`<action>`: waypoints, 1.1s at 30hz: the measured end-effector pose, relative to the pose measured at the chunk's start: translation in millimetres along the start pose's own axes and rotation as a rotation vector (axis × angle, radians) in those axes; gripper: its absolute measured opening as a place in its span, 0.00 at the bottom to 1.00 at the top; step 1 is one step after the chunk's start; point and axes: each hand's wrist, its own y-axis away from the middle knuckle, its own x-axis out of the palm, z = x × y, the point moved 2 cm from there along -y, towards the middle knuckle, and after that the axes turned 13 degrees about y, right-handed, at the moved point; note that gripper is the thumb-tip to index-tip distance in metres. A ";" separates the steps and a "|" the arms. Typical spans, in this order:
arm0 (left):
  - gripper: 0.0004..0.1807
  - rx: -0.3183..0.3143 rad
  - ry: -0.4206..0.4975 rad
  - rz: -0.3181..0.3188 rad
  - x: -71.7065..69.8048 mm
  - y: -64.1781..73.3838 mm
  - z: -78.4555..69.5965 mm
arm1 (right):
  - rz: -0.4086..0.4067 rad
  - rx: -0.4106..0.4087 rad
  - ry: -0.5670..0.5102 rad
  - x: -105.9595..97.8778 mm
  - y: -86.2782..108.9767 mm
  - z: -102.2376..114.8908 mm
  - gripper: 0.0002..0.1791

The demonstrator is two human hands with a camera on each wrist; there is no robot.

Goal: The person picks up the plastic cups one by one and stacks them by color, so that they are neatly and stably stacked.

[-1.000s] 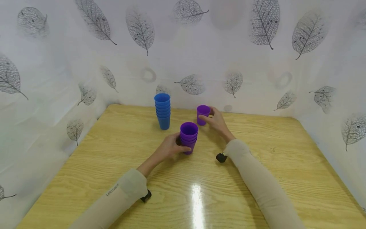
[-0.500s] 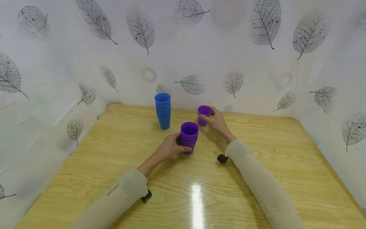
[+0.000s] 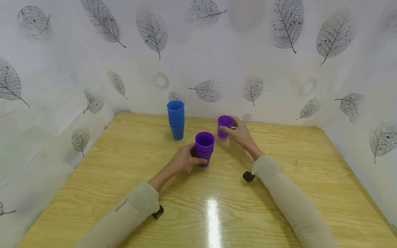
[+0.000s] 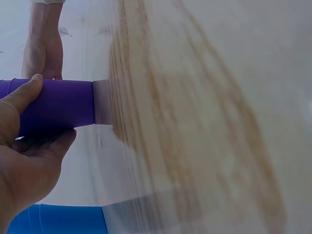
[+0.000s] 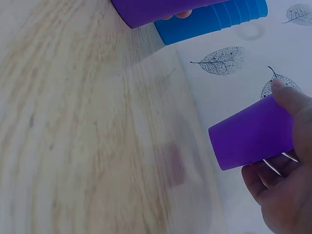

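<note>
In the head view my left hand [image 3: 185, 159] grips a stack of purple cups [image 3: 204, 148] standing upright mid-table, thumb on the near side. Its fingers wrap the far side, partly hidden; the left wrist view shows thumb and fingers around the purple stack [image 4: 63, 105]. Farther back and to the right, my right hand [image 3: 241, 132] holds a single purple cup [image 3: 224, 126], mouth up. From the right wrist, a gap shows between this purple cup [image 5: 253, 134] and its reflection in the tabletop, so it hangs just above the surface.
A tall stack of nested blue cups [image 3: 177, 120] stands upright at the back, left of the purple ones. Behind the wooden table [image 3: 124, 155] hangs a white leaf-patterned cloth [image 3: 235, 62]. Small black devices [image 3: 248, 176] sit at both wrists.
My right hand has moved a little to the right and toward me with the single purple cup. The left hand and the stack it grips stay in place.
</note>
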 end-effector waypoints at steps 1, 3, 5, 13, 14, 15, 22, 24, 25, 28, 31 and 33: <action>0.34 -0.002 -0.001 0.002 -0.1 0.0 0.0 | 0.004 0.000 -0.002 -1.9 2.0 1.2 0.36; 0.34 -0.005 -0.004 0.001 -0.1 -0.1 0.3 | 0.010 0.000 0.000 -5.6 5.9 3.1 0.36; 0.34 -0.010 -0.001 0.000 -0.4 -0.3 0.1 | 0.018 -0.003 -0.011 -9.3 9.1 4.8 0.36; 0.33 -0.016 -0.009 -0.006 -0.6 -0.8 0.4 | 0.038 -0.050 -0.012 -22.5 28.8 15.4 0.32; 0.33 -0.019 -0.012 -0.007 -0.4 -0.8 0.5 | 0.038 -0.052 -0.016 -22.5 29.8 10.5 0.32; 0.33 -0.019 -0.013 -0.006 -0.2 -0.7 0.3 | 0.043 -0.048 -0.014 -23.7 32.6 11.0 0.33; 0.33 -0.007 -0.014 -0.007 -0.5 -0.1 -1.1 | 0.072 -0.043 -0.025 -33.0 47.9 13.8 0.33; 0.33 -0.005 -0.013 -0.008 -0.5 0.3 -1.8 | 0.079 -0.041 -0.022 -35.1 52.2 14.3 0.32; 0.33 -0.005 -0.013 -0.008 -0.5 0.4 -2.0 | 0.082 -0.039 -0.017 -35.9 54.6 14.7 0.32; 0.32 0.001 -0.010 -0.004 -0.3 0.2 -1.4 | 0.091 -0.034 -0.007 -38.2 61.4 16.1 0.32; 0.33 0.000 -0.006 -0.001 -0.3 0.1 -0.9 | 0.098 -0.031 0.003 -39.9 68.1 19.0 0.32; 0.33 -0.004 -0.004 0.000 -0.4 0.4 -1.0 | 0.097 -0.029 0.012 -40.7 72.3 21.1 0.33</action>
